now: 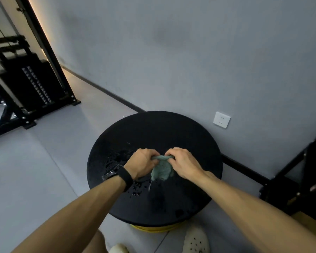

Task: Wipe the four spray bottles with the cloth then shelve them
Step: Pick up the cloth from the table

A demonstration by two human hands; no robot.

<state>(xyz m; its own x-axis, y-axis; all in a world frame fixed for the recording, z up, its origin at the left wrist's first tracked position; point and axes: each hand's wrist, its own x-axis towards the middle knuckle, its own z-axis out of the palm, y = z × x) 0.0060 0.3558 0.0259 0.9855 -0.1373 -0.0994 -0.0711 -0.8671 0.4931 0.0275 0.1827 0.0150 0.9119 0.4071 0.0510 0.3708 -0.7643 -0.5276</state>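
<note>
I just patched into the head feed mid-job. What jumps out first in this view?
Both hands, left hand and right hand, grip a twisted green cloth above the middle of a round black table by the grey wall. Water drops glisten on the tabletop left of the hands. No spray bottles are in view.

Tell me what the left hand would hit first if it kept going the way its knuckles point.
Probably the right hand. The left hand grips the green cloth with its knuckles toward it, the twisted cloth bridging them. Depth is unclear; it could pass over the round black table instead.
</note>
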